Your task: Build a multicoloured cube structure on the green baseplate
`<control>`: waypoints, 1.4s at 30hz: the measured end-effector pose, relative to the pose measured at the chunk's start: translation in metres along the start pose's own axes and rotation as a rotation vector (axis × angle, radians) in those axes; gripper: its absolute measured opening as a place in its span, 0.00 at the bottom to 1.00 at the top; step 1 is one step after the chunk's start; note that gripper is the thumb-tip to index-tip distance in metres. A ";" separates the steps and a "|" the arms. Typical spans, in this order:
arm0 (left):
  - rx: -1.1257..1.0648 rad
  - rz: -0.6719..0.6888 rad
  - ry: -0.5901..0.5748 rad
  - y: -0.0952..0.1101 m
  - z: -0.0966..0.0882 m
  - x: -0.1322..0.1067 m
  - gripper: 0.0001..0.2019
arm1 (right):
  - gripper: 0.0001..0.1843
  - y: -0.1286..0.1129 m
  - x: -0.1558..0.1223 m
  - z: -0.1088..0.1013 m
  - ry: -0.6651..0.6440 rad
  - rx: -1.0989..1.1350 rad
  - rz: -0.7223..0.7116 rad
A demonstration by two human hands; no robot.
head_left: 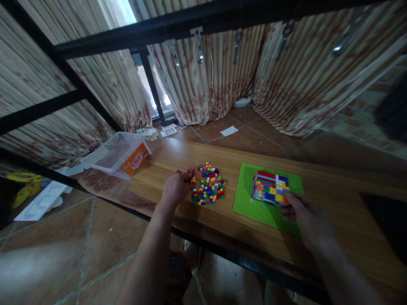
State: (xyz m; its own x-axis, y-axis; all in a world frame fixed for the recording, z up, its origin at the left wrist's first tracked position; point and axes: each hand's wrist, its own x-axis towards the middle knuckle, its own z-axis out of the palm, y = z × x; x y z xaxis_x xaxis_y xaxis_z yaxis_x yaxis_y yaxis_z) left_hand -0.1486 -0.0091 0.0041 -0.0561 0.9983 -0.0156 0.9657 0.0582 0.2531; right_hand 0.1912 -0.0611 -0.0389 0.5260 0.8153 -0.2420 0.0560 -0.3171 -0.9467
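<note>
A pile of small multicoloured toy bricks (208,188) lies loose on the wooden table. At the pile's left edge is my left hand (174,188), its fingers drawn together among the bricks; whatever they pinch is hidden. To the right, a block built of coloured toy bricks (270,187) stands on a green studded baseplate (246,180). My right hand (307,216) grips the block's near right corner between thumb and fingers, with the other fingers curled over the baseplate.
A clear plastic bin (110,154) with an orange label stands at the table's left end. A dark flat object (386,220) lies at the right. Black metal bars (178,21) with hanging clips cross above the table (178,154). Papers (229,131) lie on the tiled floor beyond.
</note>
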 end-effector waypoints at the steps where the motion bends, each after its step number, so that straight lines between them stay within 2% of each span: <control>1: 0.004 0.002 0.000 0.001 0.001 0.001 0.18 | 0.26 -0.001 0.000 0.000 0.002 0.002 0.003; 5: -0.001 -0.019 0.003 0.002 0.001 0.002 0.17 | 0.26 -0.004 -0.003 0.002 -0.010 0.016 0.014; 9: -0.096 -0.001 0.058 0.006 -0.008 0.001 0.14 | 0.26 -0.006 -0.005 0.003 -0.015 0.035 0.014; 11: -0.251 0.022 0.066 0.013 -0.012 -0.003 0.13 | 0.27 -0.007 -0.006 0.004 -0.008 0.051 0.006; 13: -0.506 0.071 0.020 0.026 -0.011 -0.008 0.12 | 0.27 -0.007 -0.007 0.005 -0.016 0.061 -0.012; 17: -1.076 0.180 -0.101 0.069 0.005 -0.022 0.12 | 0.27 -0.007 -0.006 0.006 -0.014 0.066 -0.039; 19: -1.158 0.204 -0.187 0.092 0.016 -0.029 0.10 | 0.27 -0.007 -0.006 0.006 -0.013 0.074 -0.043; 22: -1.123 0.236 -0.242 0.118 0.030 -0.037 0.08 | 0.25 -0.007 -0.006 0.006 -0.022 0.089 -0.039; 28: -0.983 0.309 -0.160 0.151 0.045 -0.043 0.08 | 0.23 -0.010 -0.007 0.007 -0.035 0.086 -0.039; 33: -0.646 0.390 -0.098 0.173 0.045 -0.043 0.11 | 0.23 -0.011 -0.009 0.006 -0.048 0.085 -0.049; 37: -0.389 0.396 -0.074 0.186 0.042 -0.045 0.11 | 0.24 -0.009 -0.007 0.007 -0.059 0.096 -0.052; 42: -0.225 0.411 -0.044 0.196 0.040 -0.047 0.10 | 0.26 -0.005 -0.004 0.007 -0.056 0.078 -0.066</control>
State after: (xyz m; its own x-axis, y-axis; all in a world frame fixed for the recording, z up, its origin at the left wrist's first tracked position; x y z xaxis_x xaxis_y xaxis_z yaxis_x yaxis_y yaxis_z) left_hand 0.0539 -0.0445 0.0155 0.3351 0.9379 0.0899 0.8264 -0.3384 0.4501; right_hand 0.1827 -0.0592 -0.0345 0.4752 0.8596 -0.1880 0.0213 -0.2249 -0.9742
